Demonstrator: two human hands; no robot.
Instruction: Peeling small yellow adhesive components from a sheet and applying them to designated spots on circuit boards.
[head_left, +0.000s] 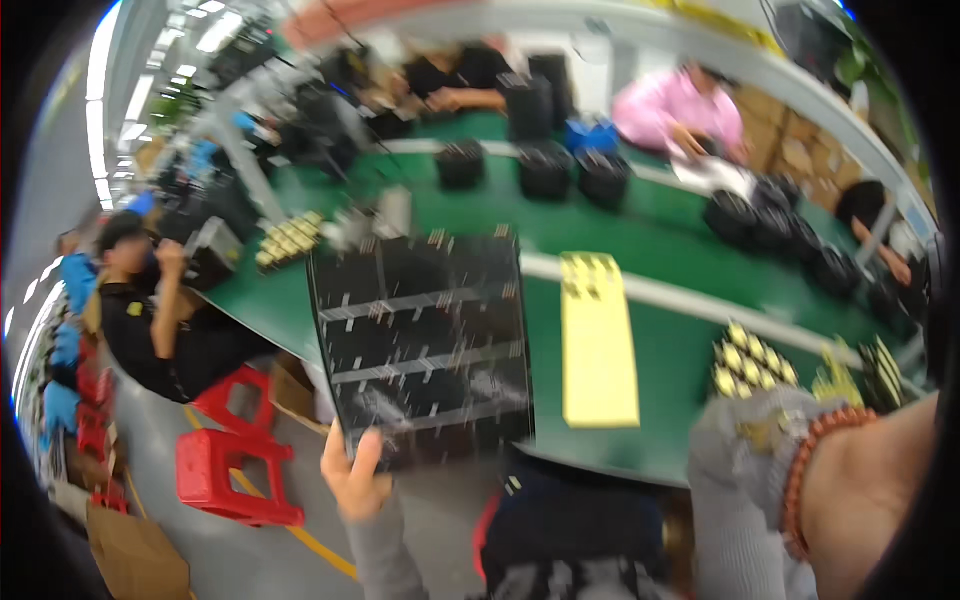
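Observation:
My left hand (358, 480) is closed on the lower left corner of a large black tray (425, 340), thumb on its face. Clear strips cross the tray in bands, and it tilts up above the bench's front edge. At the lower right, close to the camera, are my right arm's grey sleeve and a wrist with an orange beaded bracelet. Only the back part of my right hand (870, 490) shows; its fingers are cut off by the rim. A long yellow board (600, 340) with small dark pieces at its far end lies right of the tray.
Yellow-and-black part trays lie on the green bench (470, 215), one tray (750, 362) near my right arm. Black round bundles (545, 170) line the far side. Co-workers sit opposite and at left. Red stools (235, 475) stand on the floor. Motion blurs much detail.

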